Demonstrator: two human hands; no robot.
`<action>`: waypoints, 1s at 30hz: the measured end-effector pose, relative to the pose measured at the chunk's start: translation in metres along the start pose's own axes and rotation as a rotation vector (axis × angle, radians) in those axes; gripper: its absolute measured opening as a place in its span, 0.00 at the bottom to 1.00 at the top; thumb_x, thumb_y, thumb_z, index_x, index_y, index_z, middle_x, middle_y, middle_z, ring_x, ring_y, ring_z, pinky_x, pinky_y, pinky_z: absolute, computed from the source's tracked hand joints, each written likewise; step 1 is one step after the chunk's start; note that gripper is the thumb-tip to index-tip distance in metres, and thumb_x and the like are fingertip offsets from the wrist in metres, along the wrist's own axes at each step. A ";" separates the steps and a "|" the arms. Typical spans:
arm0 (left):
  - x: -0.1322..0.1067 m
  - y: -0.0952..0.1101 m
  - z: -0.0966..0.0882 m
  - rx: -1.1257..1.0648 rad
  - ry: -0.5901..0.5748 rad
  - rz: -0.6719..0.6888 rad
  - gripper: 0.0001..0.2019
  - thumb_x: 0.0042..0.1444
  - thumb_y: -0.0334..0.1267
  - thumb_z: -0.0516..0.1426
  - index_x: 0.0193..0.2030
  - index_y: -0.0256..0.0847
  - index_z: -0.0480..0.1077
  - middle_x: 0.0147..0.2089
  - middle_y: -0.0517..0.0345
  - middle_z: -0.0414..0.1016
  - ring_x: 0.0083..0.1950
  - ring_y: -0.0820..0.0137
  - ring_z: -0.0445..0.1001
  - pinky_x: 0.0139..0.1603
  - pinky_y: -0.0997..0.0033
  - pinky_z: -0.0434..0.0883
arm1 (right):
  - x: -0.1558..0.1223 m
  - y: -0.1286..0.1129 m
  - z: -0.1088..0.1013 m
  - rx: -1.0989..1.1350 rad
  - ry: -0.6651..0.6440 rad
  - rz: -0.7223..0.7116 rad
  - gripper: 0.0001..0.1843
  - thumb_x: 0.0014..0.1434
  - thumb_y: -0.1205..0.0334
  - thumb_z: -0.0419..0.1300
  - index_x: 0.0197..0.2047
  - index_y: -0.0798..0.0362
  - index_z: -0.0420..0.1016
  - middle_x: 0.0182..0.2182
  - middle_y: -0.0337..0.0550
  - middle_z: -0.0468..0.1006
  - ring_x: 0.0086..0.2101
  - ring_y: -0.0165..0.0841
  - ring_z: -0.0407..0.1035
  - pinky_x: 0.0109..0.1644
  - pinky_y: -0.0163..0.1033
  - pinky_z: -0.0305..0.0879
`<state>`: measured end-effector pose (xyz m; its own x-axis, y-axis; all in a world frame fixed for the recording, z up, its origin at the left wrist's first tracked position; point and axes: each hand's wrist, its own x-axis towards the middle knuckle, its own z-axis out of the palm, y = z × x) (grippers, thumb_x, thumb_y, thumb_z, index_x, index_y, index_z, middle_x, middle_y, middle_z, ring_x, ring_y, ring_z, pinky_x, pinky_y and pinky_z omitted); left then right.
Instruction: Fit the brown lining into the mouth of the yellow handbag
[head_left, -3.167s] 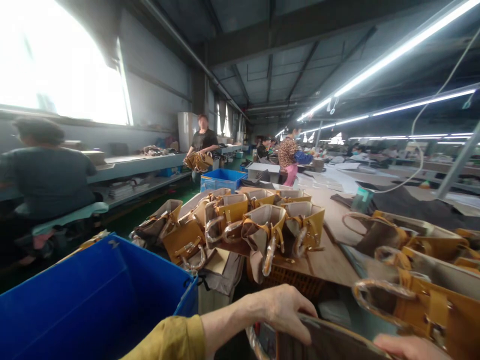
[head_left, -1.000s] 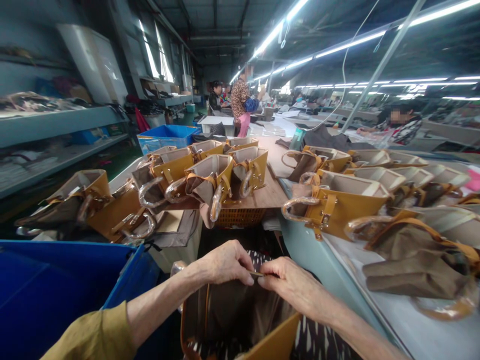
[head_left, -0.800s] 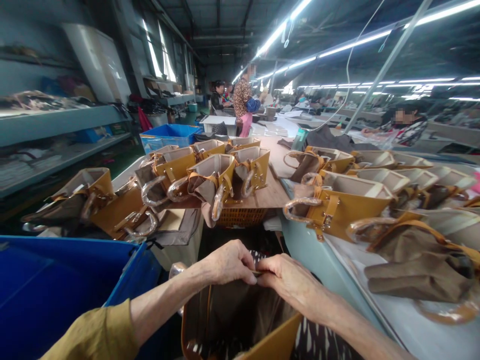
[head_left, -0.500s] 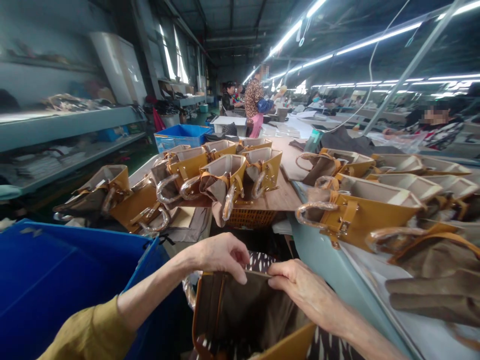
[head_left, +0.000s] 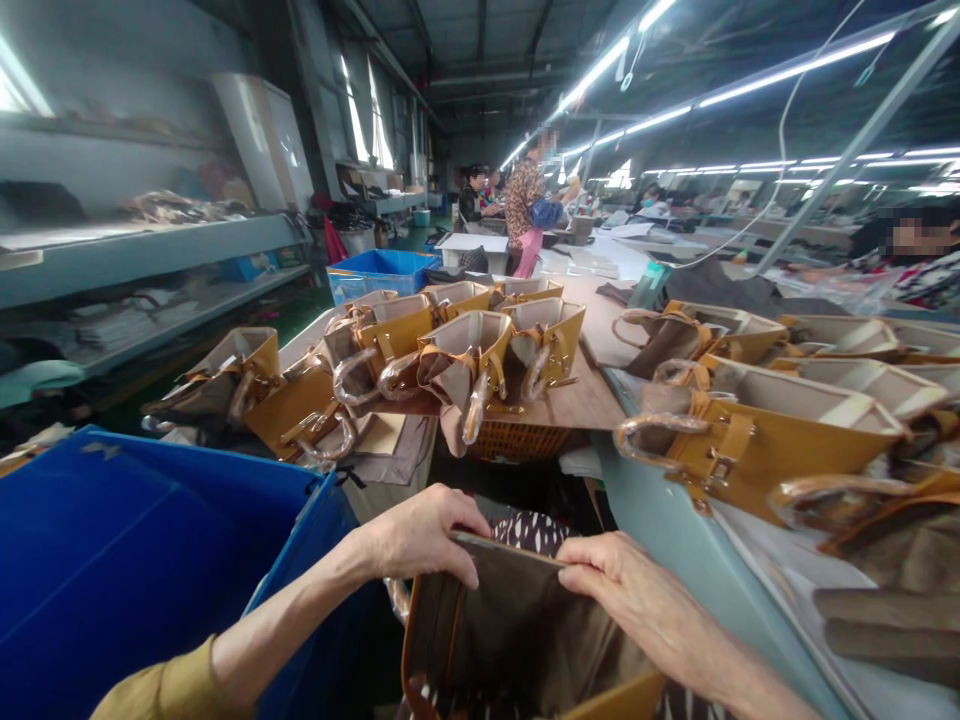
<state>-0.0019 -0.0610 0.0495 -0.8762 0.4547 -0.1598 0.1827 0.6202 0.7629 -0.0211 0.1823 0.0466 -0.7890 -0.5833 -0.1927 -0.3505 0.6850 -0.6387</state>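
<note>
A tan handbag with a dark brown lining (head_left: 525,620) stands open in front of me, its mouth facing up. My left hand (head_left: 431,535) pinches the far rim of the bag near its left corner, thumb on the inside. Farther right along that same rim, my right hand (head_left: 607,575) grips the edge between thumb and fingers. The rim runs taut between both hands. A plastic-wrapped handle shows at the bag's left side. The lower part of the bag is cut off by the picture's edge.
Several tan handbags (head_left: 465,350) stand on the wooden table ahead. More bags (head_left: 795,430) crowd the right-hand table, beside brown fabric pieces (head_left: 885,630). A large blue bin (head_left: 150,560) is at my left. An orange basket (head_left: 517,440) sits under the table. Co-workers (head_left: 525,200) are farther back.
My left hand has slid left along the rim, farther from my right hand, which keeps its grip. The camera view has shifted slightly left.
</note>
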 end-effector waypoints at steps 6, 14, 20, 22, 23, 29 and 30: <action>-0.005 -0.003 0.007 -0.056 0.101 -0.025 0.08 0.41 0.34 0.63 0.32 0.40 0.76 0.31 0.63 0.70 0.36 0.72 0.66 0.36 0.78 0.61 | 0.000 -0.003 -0.001 -0.007 0.003 0.002 0.12 0.56 0.62 0.51 0.24 0.52 0.70 0.26 0.38 0.75 0.32 0.36 0.66 0.36 0.35 0.56; -0.003 -0.006 0.014 -0.168 0.119 -0.137 0.07 0.42 0.33 0.60 0.30 0.38 0.76 0.30 0.64 0.70 0.33 0.73 0.66 0.32 0.77 0.61 | 0.000 -0.003 0.001 -0.021 0.020 0.012 0.12 0.55 0.62 0.51 0.22 0.51 0.70 0.24 0.37 0.73 0.31 0.35 0.66 0.34 0.34 0.55; -0.023 0.007 0.028 0.154 0.439 0.026 0.13 0.48 0.27 0.55 0.41 0.43 0.67 0.45 0.60 0.67 0.43 0.72 0.66 0.44 0.74 0.64 | 0.000 0.002 0.004 -0.032 0.029 0.027 0.15 0.56 0.61 0.51 0.19 0.52 0.66 0.20 0.35 0.69 0.27 0.34 0.64 0.30 0.34 0.53; -0.029 0.005 0.035 0.233 0.522 0.050 0.10 0.51 0.26 0.52 0.39 0.42 0.66 0.47 0.58 0.67 0.46 0.70 0.66 0.48 0.71 0.65 | 0.001 0.004 0.005 -0.024 0.030 0.010 0.15 0.56 0.62 0.51 0.19 0.52 0.66 0.19 0.35 0.68 0.26 0.33 0.63 0.30 0.34 0.52; -0.030 0.003 0.039 0.273 0.557 0.048 0.09 0.53 0.26 0.52 0.39 0.42 0.67 0.47 0.57 0.67 0.46 0.70 0.67 0.49 0.69 0.66 | 0.002 0.005 0.006 -0.023 0.035 0.006 0.15 0.55 0.62 0.51 0.19 0.52 0.65 0.19 0.35 0.68 0.26 0.33 0.63 0.30 0.34 0.52; -0.029 -0.005 0.051 0.448 0.660 0.134 0.10 0.59 0.29 0.47 0.38 0.40 0.68 0.44 0.53 0.69 0.44 0.68 0.69 0.46 0.67 0.70 | 0.003 0.009 0.008 -0.056 0.043 0.018 0.15 0.55 0.61 0.51 0.18 0.52 0.61 0.19 0.35 0.68 0.27 0.34 0.64 0.30 0.35 0.52; -0.028 -0.005 0.052 0.472 0.664 0.160 0.10 0.59 0.29 0.47 0.39 0.40 0.68 0.45 0.52 0.69 0.45 0.67 0.69 0.47 0.67 0.70 | 0.002 0.009 0.008 -0.062 0.038 0.021 0.15 0.56 0.60 0.51 0.18 0.52 0.60 0.19 0.35 0.68 0.27 0.34 0.64 0.31 0.35 0.52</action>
<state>0.0448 -0.0436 0.0173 -0.8777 0.1798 0.4442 0.3657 0.8503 0.3784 -0.0218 0.1836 0.0341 -0.8147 -0.5523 -0.1765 -0.3632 0.7234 -0.5872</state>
